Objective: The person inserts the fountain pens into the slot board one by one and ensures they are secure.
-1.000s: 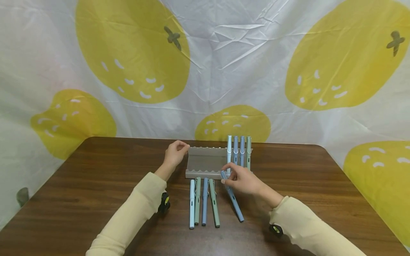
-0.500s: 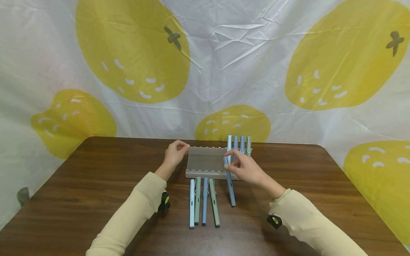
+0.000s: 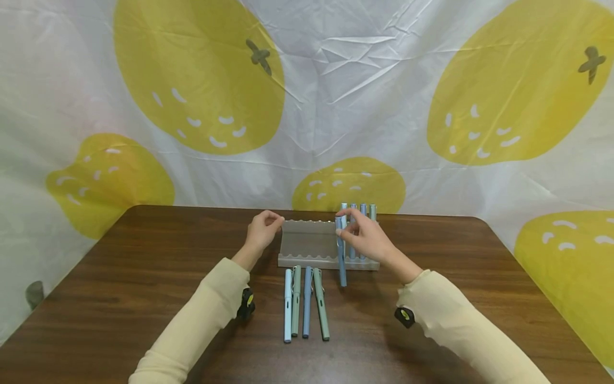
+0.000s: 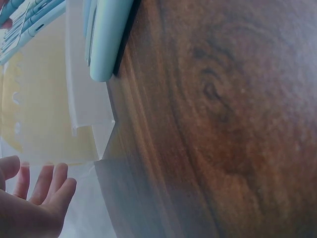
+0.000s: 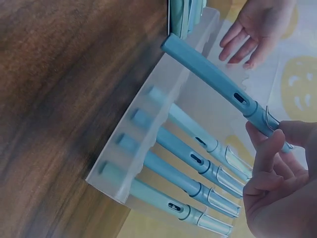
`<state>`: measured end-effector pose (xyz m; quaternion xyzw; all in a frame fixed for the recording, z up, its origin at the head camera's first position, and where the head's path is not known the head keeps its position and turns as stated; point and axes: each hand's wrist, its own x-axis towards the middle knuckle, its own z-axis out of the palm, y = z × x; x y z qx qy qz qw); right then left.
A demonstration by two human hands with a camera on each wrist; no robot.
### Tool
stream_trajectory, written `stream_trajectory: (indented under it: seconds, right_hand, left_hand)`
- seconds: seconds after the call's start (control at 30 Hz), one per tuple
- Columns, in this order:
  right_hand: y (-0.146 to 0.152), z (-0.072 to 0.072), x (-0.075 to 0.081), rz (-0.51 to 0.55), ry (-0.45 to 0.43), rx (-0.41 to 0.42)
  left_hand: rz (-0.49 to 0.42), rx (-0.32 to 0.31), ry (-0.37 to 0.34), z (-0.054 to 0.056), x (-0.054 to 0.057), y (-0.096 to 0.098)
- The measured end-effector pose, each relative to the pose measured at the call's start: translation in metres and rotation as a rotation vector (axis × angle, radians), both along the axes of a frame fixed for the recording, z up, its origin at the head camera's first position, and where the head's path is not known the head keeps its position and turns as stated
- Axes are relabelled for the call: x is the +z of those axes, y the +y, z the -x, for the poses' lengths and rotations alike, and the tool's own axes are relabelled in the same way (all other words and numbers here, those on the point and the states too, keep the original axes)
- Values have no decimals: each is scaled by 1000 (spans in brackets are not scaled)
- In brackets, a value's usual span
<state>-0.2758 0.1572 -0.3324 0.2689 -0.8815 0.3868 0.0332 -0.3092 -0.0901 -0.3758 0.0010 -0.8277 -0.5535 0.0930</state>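
Note:
My right hand (image 3: 368, 241) pinches a blue capped pen (image 5: 210, 77) near its clip end, thumb against fingers. The pen slants over the clear, notched pen rack (image 3: 309, 243), its barrel end reaching past the rack's front edge. Several blue and green pens (image 5: 181, 148) lie side by side in the notches at the rack's right end, partly hidden by the right hand in the head view. At the rack's back left corner, my left hand (image 3: 261, 232) holds the edge between thumb and fingertips. Its other fingers (image 4: 63, 191) spread loosely.
In front of the rack, a light blue pen (image 3: 288, 306), a blue pen (image 3: 307, 304) and two green pens (image 3: 321, 306) lie on the brown wooden table (image 3: 158, 266). A white cloth with yellow fruit prints (image 3: 201, 80) hangs behind the table.
My right hand has lifted the blue pen and carried it away from me, up over the rack, bringing it from a slant to nearly straight. My left hand stays at the rack's corner.

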Motion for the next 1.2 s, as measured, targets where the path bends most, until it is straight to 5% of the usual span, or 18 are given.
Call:
stream_trajectory:
  seconds: [0.7,1.2]
  right_hand:
    - [-5,22,7,78,205,-88]
    - [-9,29,-14,121,296,-79]
  left_hand:
    - [-6,7,5,0,-1,1]
    - [-18,10,7,2,-1,1]
